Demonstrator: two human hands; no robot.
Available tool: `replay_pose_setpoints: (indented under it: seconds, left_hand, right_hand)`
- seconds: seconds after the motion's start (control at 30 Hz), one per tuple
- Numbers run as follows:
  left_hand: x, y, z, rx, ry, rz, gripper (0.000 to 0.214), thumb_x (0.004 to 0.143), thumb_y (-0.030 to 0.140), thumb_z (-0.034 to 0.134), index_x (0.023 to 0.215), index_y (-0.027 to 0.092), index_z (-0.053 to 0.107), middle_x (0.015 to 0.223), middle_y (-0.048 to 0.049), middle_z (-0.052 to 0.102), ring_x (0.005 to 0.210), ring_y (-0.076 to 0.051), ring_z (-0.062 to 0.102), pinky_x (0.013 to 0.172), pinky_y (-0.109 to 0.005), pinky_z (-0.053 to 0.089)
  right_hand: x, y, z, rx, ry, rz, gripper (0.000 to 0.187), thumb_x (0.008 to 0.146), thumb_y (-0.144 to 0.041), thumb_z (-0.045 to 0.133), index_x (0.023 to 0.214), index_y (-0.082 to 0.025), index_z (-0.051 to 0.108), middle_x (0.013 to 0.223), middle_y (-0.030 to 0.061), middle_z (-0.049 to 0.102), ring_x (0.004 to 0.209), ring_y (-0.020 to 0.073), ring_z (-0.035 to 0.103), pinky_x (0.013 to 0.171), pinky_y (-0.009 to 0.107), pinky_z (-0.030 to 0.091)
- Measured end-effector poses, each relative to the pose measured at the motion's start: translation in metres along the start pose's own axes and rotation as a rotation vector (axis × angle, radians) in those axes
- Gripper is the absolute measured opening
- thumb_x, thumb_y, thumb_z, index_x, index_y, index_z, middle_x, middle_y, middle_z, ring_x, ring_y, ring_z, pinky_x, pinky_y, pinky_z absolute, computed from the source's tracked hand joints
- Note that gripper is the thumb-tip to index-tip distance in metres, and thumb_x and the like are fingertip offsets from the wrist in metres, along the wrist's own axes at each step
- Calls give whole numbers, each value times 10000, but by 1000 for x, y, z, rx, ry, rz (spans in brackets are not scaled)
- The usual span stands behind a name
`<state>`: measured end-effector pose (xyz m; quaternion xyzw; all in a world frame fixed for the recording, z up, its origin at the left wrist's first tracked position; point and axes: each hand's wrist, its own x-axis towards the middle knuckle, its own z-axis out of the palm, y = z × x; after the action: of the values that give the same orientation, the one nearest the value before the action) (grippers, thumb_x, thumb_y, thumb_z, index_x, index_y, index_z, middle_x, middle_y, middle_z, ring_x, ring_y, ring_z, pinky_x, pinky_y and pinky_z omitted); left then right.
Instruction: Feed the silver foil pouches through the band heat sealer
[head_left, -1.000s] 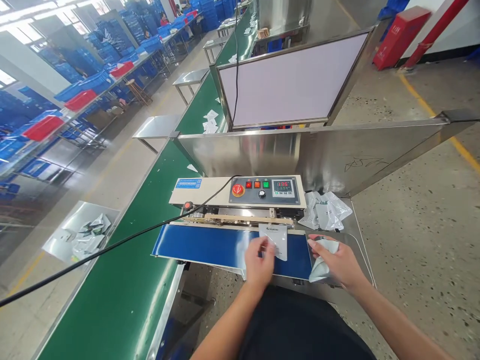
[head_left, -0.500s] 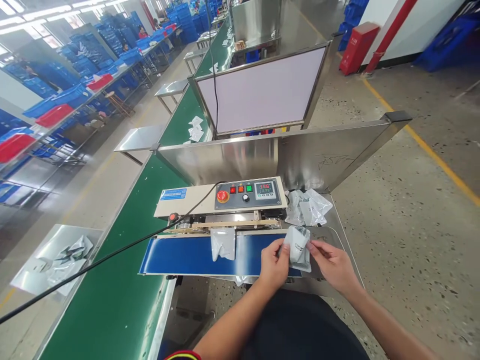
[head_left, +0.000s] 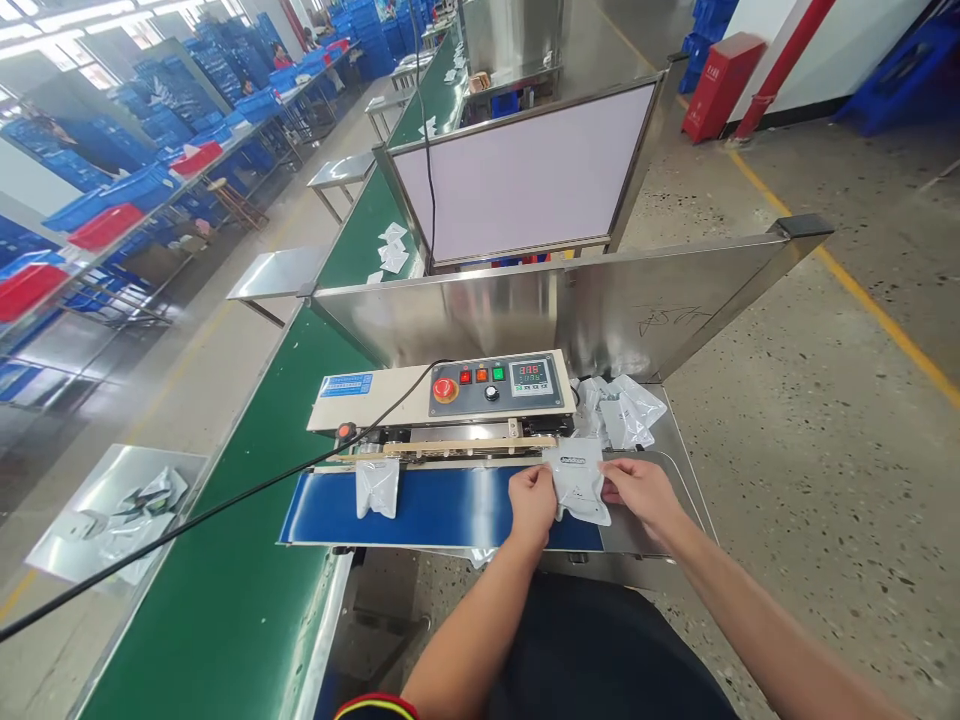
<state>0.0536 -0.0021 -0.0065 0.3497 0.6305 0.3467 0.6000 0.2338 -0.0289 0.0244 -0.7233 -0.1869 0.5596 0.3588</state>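
My left hand (head_left: pixel 532 503) and my right hand (head_left: pixel 637 492) both pinch the side edges of a silver foil pouch (head_left: pixel 577 481), which has a printed label near its top. They hold it flat just above the blue conveyor strip (head_left: pixel 465 510) of a band sealer (head_left: pixel 442 395). The pouch's top edge lies close to the sealer's wooden-coloured guide rail (head_left: pixel 469 447). Another filled foil pouch (head_left: pixel 377 487) stands on the strip to the left, near the rail. Behind my right hand lies a heap of foil pouches (head_left: pixel 619 412).
A black cable (head_left: pixel 225 490) crosses the long green conveyor (head_left: pixel 232 480) from the sealer. A steel tray of pouches (head_left: pixel 112 520) stands left of it. A steel panel (head_left: pixel 450 320) rises behind the sealer. Shelves with blue crates (head_left: pixel 150 190) line the far left.
The pouch on the blue strip has travelled left. My hands have moved apart and lowered their pouch, now flattened and held by its sides. The view has shifted slightly.
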Motion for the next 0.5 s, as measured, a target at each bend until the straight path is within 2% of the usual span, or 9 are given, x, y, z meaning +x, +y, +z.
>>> replay_pose_setpoints:
  seconds: [0.07, 0.1, 0.13, 0.2, 0.27, 0.3, 0.33, 0.4, 0.5]
  left_hand:
    - [0, 5, -17, 3, 35, 33, 557, 873, 682, 728, 720, 146, 741, 685, -40, 674, 694, -186, 598, 669, -283, 499]
    - [-2, 7, -28, 16, 72, 78, 551, 888, 681, 729, 813, 139, 793, 794, -76, 746, 784, -222, 668, 745, -312, 551]
    - [-5, 8, -39, 33, 131, 140, 553, 905, 683, 728, 937, 140, 827, 938, -112, 795, 903, -257, 719, 836, -344, 587]
    - [-15, 6, -60, 70, 318, 287, 610, 942, 699, 712, 1206, 157, 806, 1222, -167, 784, 1116, -293, 740, 985, -392, 603]
    - [-29, 2, -75, 90, 486, 393, 669, 978, 720, 678, 1354, 170, 732, 1342, -194, 730, 1181, -291, 733, 1025, -411, 609]
    - [-35, 0, -80, 90, 517, 420, 663, 999, 722, 656, 1361, 170, 718, 1327, -195, 729, 1159, -285, 739, 1010, -412, 619]
    - [-42, -2, -82, 85, 507, 434, 637, 1018, 715, 638, 1334, 169, 725, 1271, -187, 745, 1112, -278, 749, 979, -407, 631]
    - [-54, -3, -78, 74, 408, 439, 562, 1050, 678, 621, 1239, 168, 761, 1114, -155, 778, 987, -260, 765, 895, -385, 648]
    - [-63, 2, -57, 114, 209, 477, 457, 1084, 584, 614, 1138, 172, 806, 984, -129, 792, 859, -239, 764, 812, -366, 648]
  right_hand:
    - [12, -10, 0, -99, -74, 10, 369, 805, -526, 852, 843, -163, 800, 847, 119, 799, 760, 233, 759, 709, 340, 655]
    - [21, -16, -5, -189, -68, -13, 394, 836, -559, 830, 872, -167, 815, 860, 124, 803, 775, 244, 764, 708, 346, 646]
    - [33, -24, -13, -306, -20, -60, 413, 868, -586, 799, 900, -175, 828, 864, 126, 805, 797, 259, 767, 718, 357, 635]
    - [64, -40, -32, -586, 159, -178, 405, 914, -583, 745, 940, -193, 847, 865, 132, 803, 874, 306, 769, 776, 391, 609]
    - [100, -55, -48, -836, 285, -207, 343, 904, -517, 755, 923, -187, 847, 919, 169, 801, 982, 362, 761, 842, 432, 583]
    - [116, -61, -53, -920, 301, -185, 309, 884, -479, 776, 893, -177, 839, 949, 193, 798, 1014, 385, 753, 856, 448, 574]
    - [129, -65, -56, -971, 298, -154, 273, 860, -440, 795, 856, -168, 826, 964, 213, 792, 1019, 400, 748, 853, 460, 567]
    - [144, -69, -59, -1002, 277, -114, 195, 828, -351, 797, 781, -162, 792, 953, 231, 779, 986, 408, 744, 834, 468, 560]
    - [129, -65, -61, -980, 302, -173, 160, 878, -294, 693, 768, -188, 737, 970, 212, 778, 1009, 392, 743, 874, 467, 559]
